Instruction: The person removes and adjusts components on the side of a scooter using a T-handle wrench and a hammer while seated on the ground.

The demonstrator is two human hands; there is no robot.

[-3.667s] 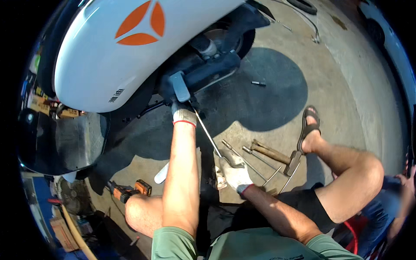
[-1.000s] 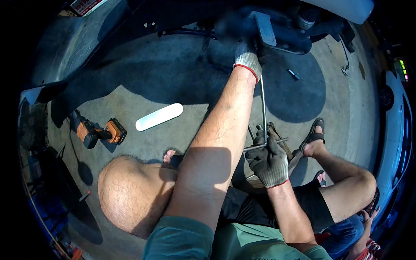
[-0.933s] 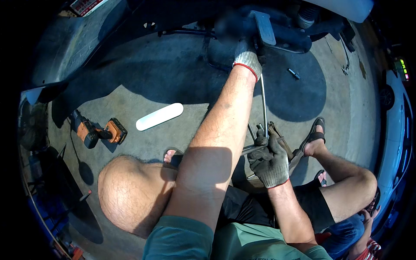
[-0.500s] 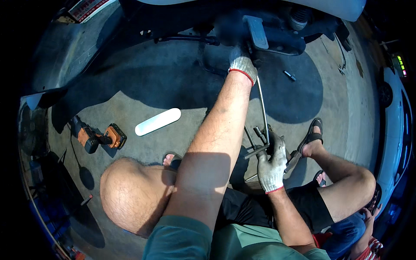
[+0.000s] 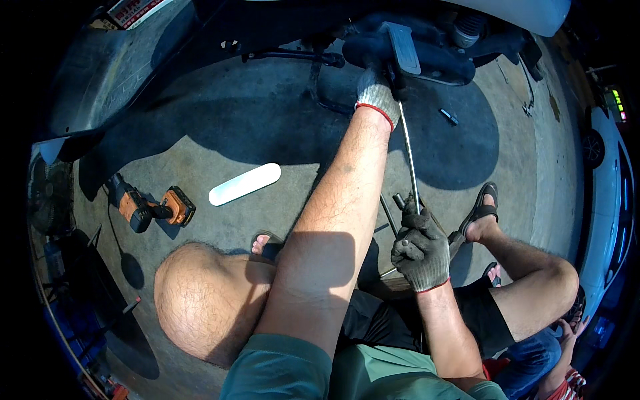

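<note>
My left hand (image 5: 377, 93), in a pale knitted glove with a red cuff, reaches far forward under the vehicle's dark underside (image 5: 360, 50). Its fingers are hidden among the dark parts, beside the upper end of a long metal wrench (image 5: 409, 150). That wrench slants down toward me, and my right hand (image 5: 422, 250) is closed round its lower end. A dark grey coating covers the fingers of the right glove. Just above my left hand is a flat grey plate (image 5: 402, 50). More metal rods (image 5: 389, 215) show beside my right hand, partly hidden by it.
On the concrete floor at left lie an orange and black cordless power tool (image 5: 137, 208) and a white rounded panel (image 5: 245, 185). A small metal piece (image 5: 449, 117) lies right of the wrench. Another person (image 5: 543, 357) is at lower right, near a white car (image 5: 607, 193).
My right hand has turned from palm up, with the wrench's bent end showing, to knuckles up, with its fingers closed round the wrench. My left hand stays in nearly the same place.
</note>
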